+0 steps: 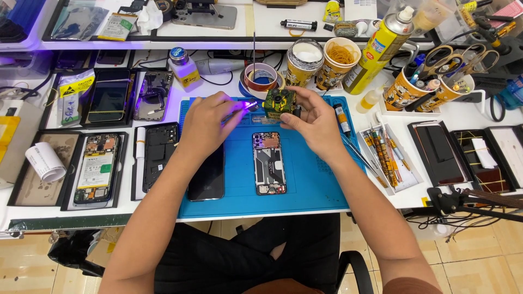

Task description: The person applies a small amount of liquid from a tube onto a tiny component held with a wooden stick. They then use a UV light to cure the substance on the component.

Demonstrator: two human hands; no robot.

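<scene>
A: What's held, L vs R?
B: A pen-style tool w/ a glowing purple tip (246, 105) is pinched in the left hand (206, 121). A small green-yellow block (280, 103) is gripped by the right hand (313, 121), at the blue mat's (316, 179) far edge.
A: Below them?
B: 1 opened phone (269, 163) is laid on the mat, untouched.

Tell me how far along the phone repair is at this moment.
Done: the opened phone lies back-off on the blue mat, its insides exposed, and a dark panel lies beside it. In hand: the left hand holds a small tool with a violet glowing tip against a small green block gripped by the right hand. Left: the phone is not yet closed up.
</scene>
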